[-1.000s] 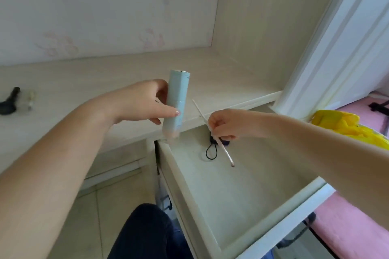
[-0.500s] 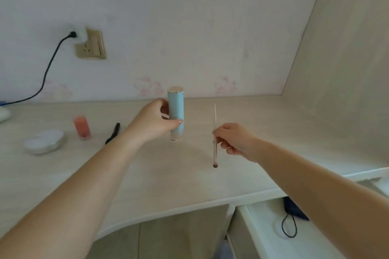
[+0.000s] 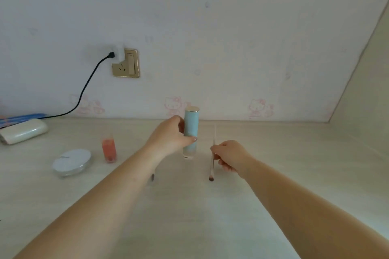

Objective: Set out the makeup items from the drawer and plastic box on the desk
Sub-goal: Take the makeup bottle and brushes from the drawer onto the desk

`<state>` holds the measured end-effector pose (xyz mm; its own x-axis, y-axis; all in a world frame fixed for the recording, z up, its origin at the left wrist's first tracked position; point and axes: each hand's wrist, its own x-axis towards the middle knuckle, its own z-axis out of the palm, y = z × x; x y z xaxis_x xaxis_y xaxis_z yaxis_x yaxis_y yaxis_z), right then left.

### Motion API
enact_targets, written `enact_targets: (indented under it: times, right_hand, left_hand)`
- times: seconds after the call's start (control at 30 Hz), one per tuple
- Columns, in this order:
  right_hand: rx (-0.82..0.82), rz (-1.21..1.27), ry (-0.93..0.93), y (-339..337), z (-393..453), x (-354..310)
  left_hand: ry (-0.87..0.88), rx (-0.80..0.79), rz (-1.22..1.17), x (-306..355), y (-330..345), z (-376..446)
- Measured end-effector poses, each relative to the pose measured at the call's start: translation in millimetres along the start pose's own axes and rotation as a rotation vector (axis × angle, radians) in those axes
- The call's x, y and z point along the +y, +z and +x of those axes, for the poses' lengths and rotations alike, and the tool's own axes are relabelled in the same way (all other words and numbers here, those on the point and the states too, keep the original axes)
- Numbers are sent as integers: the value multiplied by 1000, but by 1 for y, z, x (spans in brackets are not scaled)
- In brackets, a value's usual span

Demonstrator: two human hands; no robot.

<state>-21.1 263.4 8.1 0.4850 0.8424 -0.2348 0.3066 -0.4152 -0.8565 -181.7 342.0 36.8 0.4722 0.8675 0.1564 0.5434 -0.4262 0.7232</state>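
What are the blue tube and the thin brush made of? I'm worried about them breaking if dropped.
Blue tube: looks like matte plastic or coated card, with a shiny gold, metal-looking cap and a clear base. Thin brush: slim pale handle, plastic or wood, unclear; dark bristle tip.

Two hands are counted: the left hand point(image 3: 168, 137) and the right hand point(image 3: 230, 154). One blue tube point(image 3: 190, 131) and one thin brush point(image 3: 212, 159) are seen. On the counter point(image 3: 284, 164), one round white compact point(image 3: 72, 161), one pink bottle point(image 3: 109, 149) and one white case point(image 3: 23, 131) are counted. One wall socket point(image 3: 126, 63) with one black cable point(image 3: 84, 88) is seen.
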Motion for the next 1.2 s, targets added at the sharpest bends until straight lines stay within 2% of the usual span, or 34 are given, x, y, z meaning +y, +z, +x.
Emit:
enact_targets:
  times: [0.3,0.67,0.8,0.87,1.0,1.1,1.2]
  right_hand:
    - [-98,-210,19,40,21,-15]
    - [-30,-591,-80,51,30,-13]
    - [-6,-633,-94,53,34,-11]
    - [14,-608,-109,53,34,-9]
    - [106,-401,-141,43,22,1]
    - [194,-245,-182,29,3,11]
    - [224,-111,-236,11,-21,26]
  left_hand:
    - [-40,9,73,-30,-8,2]
    - [-22,52,10,-41,-10,-8]
    - [-35,61,6,-39,-9,-9]
    - [-38,57,10,-39,-8,-11]
    - [-44,69,0,-37,-11,-16]
    - [26,238,-84,-30,-19,-29]
    - [206,448,-191,-11,-24,-55]
